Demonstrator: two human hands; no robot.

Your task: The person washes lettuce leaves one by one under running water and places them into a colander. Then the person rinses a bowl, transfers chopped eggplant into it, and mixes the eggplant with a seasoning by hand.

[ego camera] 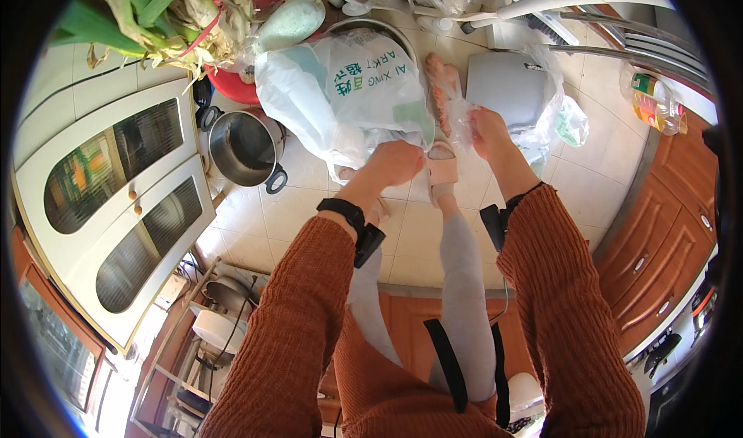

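Note:
A large white plastic shopping bag with green printing is spread in front of me. At its near edge my left hand is closed on the bag's plastic. My right hand pinches the gathered end of a thin clear plastic bag. Long orange-brown food pieces, whose kind I cannot make out, show in that clear bag. What the shopping bag contains is hidden. Behind the shopping bag, the rim of a metal basin is partly visible.
A steel pot stands on the tiled floor to the left, near a white cabinet. Right of my hands are a grey flat-topped box and crumpled plastic bags. Scallions and a pale green gourd lie at upper left.

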